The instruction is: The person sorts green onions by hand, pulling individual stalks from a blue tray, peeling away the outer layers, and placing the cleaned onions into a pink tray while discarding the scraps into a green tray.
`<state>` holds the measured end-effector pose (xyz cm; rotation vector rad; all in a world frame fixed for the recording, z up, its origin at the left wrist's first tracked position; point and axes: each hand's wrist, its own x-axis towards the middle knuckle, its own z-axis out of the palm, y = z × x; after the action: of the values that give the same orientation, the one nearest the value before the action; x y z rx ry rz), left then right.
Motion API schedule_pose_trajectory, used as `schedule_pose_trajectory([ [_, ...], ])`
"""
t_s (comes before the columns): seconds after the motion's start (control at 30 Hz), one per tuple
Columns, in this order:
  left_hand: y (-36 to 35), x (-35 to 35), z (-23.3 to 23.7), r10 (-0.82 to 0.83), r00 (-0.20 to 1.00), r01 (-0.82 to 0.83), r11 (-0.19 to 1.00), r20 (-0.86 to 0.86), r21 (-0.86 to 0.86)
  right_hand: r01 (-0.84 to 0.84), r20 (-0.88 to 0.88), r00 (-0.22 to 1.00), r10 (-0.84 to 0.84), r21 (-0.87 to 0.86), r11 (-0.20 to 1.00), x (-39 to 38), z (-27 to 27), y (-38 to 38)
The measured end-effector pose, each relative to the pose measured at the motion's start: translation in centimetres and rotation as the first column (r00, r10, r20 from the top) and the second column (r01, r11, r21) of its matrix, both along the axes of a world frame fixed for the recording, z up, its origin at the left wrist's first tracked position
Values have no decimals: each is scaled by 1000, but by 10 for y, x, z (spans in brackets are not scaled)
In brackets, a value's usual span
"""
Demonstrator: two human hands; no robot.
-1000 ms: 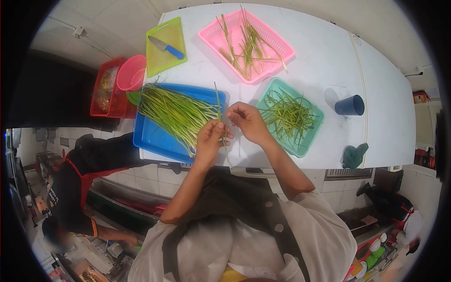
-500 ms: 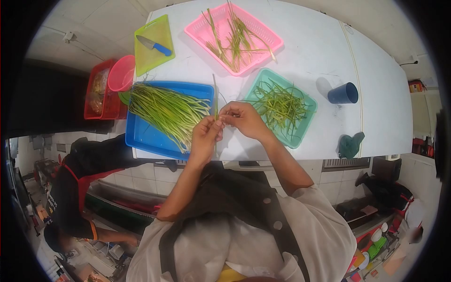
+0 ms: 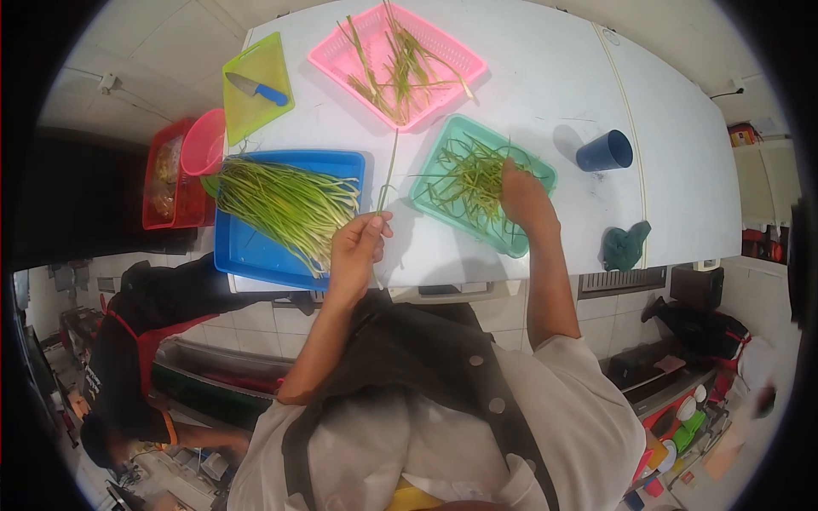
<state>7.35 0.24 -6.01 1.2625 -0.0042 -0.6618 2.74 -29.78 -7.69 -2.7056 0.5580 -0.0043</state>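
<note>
My left hand (image 3: 358, 247) pinches a long green stalk (image 3: 388, 175), which points up above the table beside the blue tray. My right hand (image 3: 526, 200) is over the right part of the teal basket (image 3: 515, 244), touching or just above the loose green pieces (image 3: 469, 175) in it; its fingertips are hard to make out. In the blue tray (image 3: 247, 255) lies a thick bunch of green onions (image 3: 285, 204), white ends toward my left hand. Several stalks (image 3: 405, 68) lie in the pink basket (image 3: 328, 58) farther back.
A blue-handled knife (image 3: 260, 89) rests on a green cutting board (image 3: 273, 115). At the left are a pink bowl (image 3: 203, 145) and a red crate (image 3: 153, 200). A dark blue cup (image 3: 605, 152) and green cloth (image 3: 625, 247) are at the right. A co-worker (image 3: 119, 366) bends at lower left.
My right hand has moved away from my left, rightward to the teal basket. My left hand still holds a stalk. The view has shifted slightly, so the table items appear farther left.
</note>
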Motion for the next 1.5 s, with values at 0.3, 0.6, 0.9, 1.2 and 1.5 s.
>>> schedule_pose_trajectory([
  [0.3, -14, 0, 6, -377, 769, 46, 838, 516, 544, -583, 452, 796, 403, 395, 710, -2, 74, 74],
  [0.6, 2, 12, 27, -707, 433, 159, 671, 559, 725, -663, 249, 745, 618, 374, 648, -7, 37, 92],
  [0.9, 40, 30, 21, -364, 921, 336, 922, 139, 193, -345, 334, 934, 126, 935, 80, 6, 25, -21],
  [1.2, 0, 25, 11, 87, 993, -95, 991, -83, -95, -386, 271, 920, 283, 750, 538, 12, 17, 74],
  [1.5, 5, 26, 8, 288, 941, -278, 957, 178, -79, -307, 304, 951, 50, 926, 219, 39, -13, 132],
])
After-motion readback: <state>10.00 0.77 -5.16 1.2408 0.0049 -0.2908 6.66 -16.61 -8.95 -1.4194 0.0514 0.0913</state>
